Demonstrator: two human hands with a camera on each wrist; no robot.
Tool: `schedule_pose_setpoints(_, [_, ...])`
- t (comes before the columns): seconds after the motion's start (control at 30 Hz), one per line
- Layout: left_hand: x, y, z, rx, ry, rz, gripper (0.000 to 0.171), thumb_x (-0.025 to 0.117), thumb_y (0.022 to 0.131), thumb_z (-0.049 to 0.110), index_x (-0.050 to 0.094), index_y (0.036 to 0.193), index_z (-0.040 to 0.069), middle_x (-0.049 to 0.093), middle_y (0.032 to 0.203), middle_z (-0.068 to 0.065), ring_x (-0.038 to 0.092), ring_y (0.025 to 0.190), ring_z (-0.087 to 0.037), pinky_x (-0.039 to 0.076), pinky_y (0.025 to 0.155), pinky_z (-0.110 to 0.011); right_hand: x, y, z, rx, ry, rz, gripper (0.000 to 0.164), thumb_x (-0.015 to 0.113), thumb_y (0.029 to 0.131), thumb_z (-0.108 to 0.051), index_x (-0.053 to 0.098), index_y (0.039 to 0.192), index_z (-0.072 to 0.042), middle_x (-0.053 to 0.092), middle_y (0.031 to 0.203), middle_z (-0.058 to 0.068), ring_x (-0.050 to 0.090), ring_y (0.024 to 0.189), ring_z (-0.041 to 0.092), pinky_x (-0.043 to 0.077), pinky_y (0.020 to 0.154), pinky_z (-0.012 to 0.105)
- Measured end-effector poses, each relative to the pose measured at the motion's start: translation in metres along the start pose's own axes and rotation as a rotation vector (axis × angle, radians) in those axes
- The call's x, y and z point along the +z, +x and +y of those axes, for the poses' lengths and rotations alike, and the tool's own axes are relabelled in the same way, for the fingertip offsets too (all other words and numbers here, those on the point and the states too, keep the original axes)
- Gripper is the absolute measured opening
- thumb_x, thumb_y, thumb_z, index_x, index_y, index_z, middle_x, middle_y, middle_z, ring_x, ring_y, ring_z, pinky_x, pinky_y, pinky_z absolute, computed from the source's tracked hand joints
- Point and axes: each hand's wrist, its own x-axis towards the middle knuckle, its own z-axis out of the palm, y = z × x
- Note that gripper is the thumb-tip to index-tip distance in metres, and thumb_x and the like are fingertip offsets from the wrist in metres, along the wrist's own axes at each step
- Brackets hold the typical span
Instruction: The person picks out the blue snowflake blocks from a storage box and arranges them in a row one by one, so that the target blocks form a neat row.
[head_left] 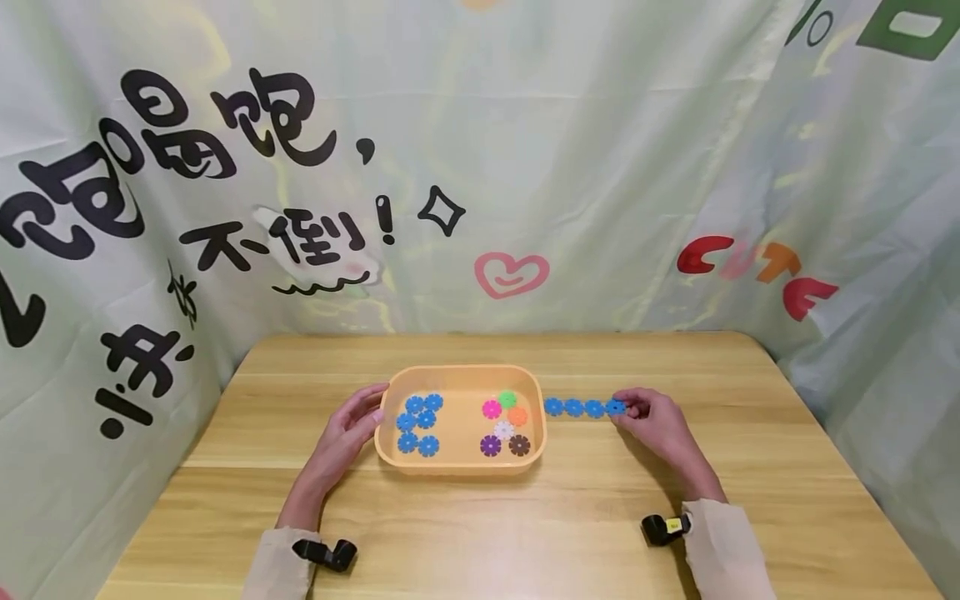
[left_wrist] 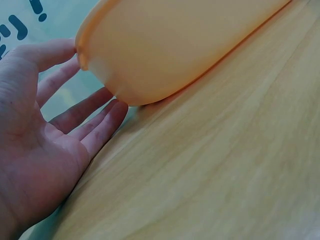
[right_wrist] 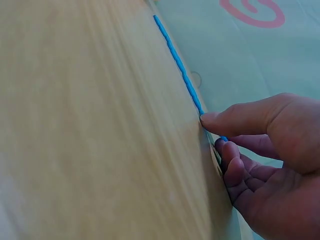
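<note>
The right hand has its grip drawn into a pinch, thumb and curled fingers on the right-hand end of a straight row of four blue, notched, flower-shaped discs. The row extends leftward from the grip to just beside an orange, rounded rectangular tray; contact between row and tray cannot be confirmed. The left hand has its digits extended and spaced apart, the tips touching the tray's left end; its grip is not closed around anything. Inside the tray, six loose blue discs lie at the left. At the right lie six single discs: green, pink, orange, pale lilac, purple and brown. The tray stands on a pale wood-grain worktop. Light beige sleeves cover both forearms, with a black device at each wrist. Behind the worktop hangs a pale green printed fabric, bearing black characters, a pink heart and the coloured letters "CUTE".
</note>
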Motion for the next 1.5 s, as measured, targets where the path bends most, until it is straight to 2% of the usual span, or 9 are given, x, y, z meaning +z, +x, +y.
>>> schedule_pose_setpoints(0.83, [0.000,0.001,0.002,-0.015,-0.019,-0.002,0.047,0.060,0.104,0.022,0.049,0.149,0.012,0.046,0.150,-0.017,0.048,0.134,-0.035,0.052,0.099,-0.034,-0.006,-0.003,-0.007,0.014,0.009,-0.020,0.031,0.075,0.092,-0.005,0.067,0.121,0.004,0.065,0.099,0.012,0.057,0.087,0.023,0.049,0.066,0.025])
schedule_pose_setpoints(0.97, [0.001,0.000,0.003,-0.020,-0.032,-0.002,0.047,0.060,0.104,0.022,0.049,0.149,0.013,0.046,0.150,-0.016,0.048,0.134,-0.036,0.052,0.098,-0.033,-0.009,-0.005,-0.014,-0.002,0.024,-0.031,0.032,0.074,0.094,-0.008,0.065,0.123,0.002,0.065,0.105,0.015,0.059,0.094,0.027,0.052,0.068,0.027])
schedule_pose_setpoints(1.17, [0.000,0.000,0.002,-0.012,-0.045,-0.014,0.047,0.059,0.105,0.021,0.048,0.149,0.012,0.045,0.151,-0.017,0.048,0.134,-0.035,0.051,0.099,-0.033,-0.010,-0.008,-0.035,-0.086,0.096,-0.020,0.029,0.072,0.095,-0.009,0.066,0.122,0.001,0.066,0.107,0.015,0.063,0.096,0.031,0.056,0.072,0.027])
schedule_pose_setpoints(1.5, [0.000,0.000,0.001,-0.016,-0.042,-0.012,0.047,0.059,0.104,0.020,0.047,0.150,0.011,0.044,0.152,-0.017,0.047,0.135,-0.034,0.051,0.099,-0.032,0.006,-0.011,-0.070,-0.181,0.208,-0.020,0.025,0.071,0.096,-0.010,0.067,0.120,-0.003,0.068,0.108,0.015,0.063,0.096,0.028,0.056,0.082,0.032])
